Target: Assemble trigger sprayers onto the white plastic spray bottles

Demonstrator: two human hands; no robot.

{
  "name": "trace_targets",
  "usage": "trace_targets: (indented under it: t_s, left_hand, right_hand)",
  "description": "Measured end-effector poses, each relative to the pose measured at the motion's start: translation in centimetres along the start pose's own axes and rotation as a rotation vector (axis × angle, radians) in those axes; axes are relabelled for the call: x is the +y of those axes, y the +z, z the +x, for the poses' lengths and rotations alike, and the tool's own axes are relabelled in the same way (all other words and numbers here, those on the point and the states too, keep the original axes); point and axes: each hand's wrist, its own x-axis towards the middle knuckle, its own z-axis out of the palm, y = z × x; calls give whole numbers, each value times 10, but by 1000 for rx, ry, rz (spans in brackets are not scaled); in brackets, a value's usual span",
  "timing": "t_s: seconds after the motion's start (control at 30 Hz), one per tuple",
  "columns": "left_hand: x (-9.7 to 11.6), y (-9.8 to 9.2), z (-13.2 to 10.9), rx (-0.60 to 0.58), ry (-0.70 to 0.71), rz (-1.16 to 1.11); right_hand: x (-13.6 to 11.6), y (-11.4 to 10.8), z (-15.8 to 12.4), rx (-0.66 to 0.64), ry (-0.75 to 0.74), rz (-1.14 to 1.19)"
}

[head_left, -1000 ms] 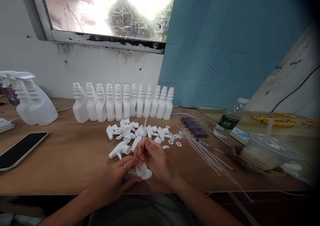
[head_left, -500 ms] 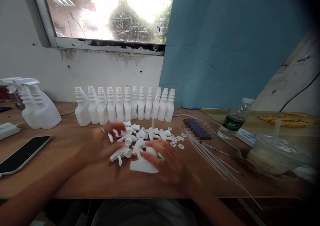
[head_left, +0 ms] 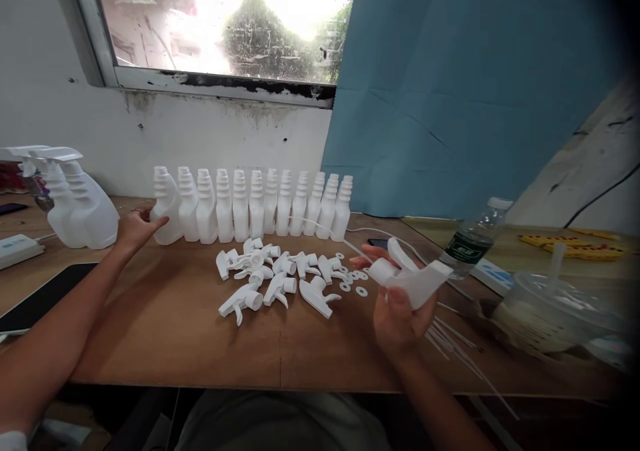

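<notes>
My right hand (head_left: 397, 311) is closed around a white trigger spray head (head_left: 413, 281) with a thin dip tube trailing left from it, held above the table's right side. My left hand (head_left: 134, 228) reaches to the far left end of a row of several white open-necked bottles (head_left: 250, 204) and touches the leftmost bottle (head_left: 165, 208), fingers curling round it. A heap of loose white spray heads (head_left: 273, 281) lies on the wooden table (head_left: 175, 331) between my hands, with small white washers (head_left: 353, 281) beside it.
Two finished spray bottles (head_left: 75, 201) stand at far left, next to a white power strip (head_left: 15, 250) and a dark phone (head_left: 30, 298). Thin tubes (head_left: 450, 344), a water bottle (head_left: 470, 241) and a lidded plastic cup (head_left: 545, 311) sit at right.
My left hand left the heap and reached left to the first bottle in the row. My right hand lifted the assembled spray head with its tube off the table and carried it right.
</notes>
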Motion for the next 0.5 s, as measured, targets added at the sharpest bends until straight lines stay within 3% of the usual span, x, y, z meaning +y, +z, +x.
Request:
trace_targets:
  t_s: [0.1,0.23,0.33,0.5]
  left_hand:
    - [22,-11,4,145,-151,190]
    - [53,-24,4,247,25,303]
    - [70,-24,0,183,160,311]
    - [94,-14,-5,-99,372,299]
  right_hand:
    - [-7,2,2,-61,24,77]
    - [-12,0,4,-63,79,135]
    - [-10,-5,4,-66,95,140]
    - [-4,-11,4,-74,77,207]
